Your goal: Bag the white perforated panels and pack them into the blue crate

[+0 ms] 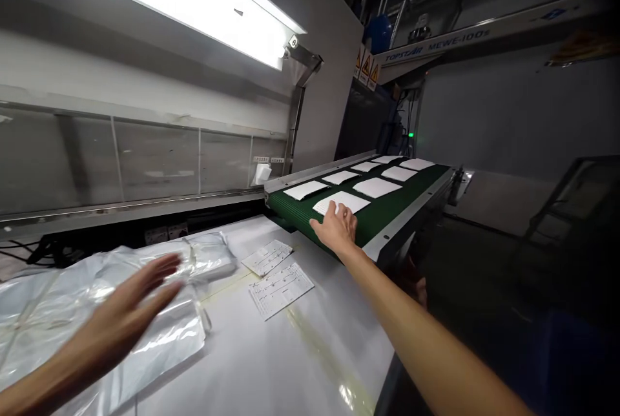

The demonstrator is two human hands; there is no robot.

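Observation:
My right hand [338, 227] reaches over the near end of a green conveyor belt [300, 214]. Its bent fingers are apart and touch or hover just above the near edge of a thin white panel [352, 201], which lies flat on the belt. Whether the thumb is under that panel I cannot tell. At the lower left, my left hand [140, 303] is stretched out, slightly blurred and holding nothing, above clear plastic bags [186, 332]. Two white plastic panels [281, 290] with ribs and small raised details facing up lie on the white table between my hands.
Several more white panels [378, 187] lie in two rows along the belt. A metal side rail [402, 225] borders it on the right. The white tabletop [271, 364] bears yellowish tape strips. A bright lamp [194, 2] hangs at the upper left, beside a machine wall [329, 80].

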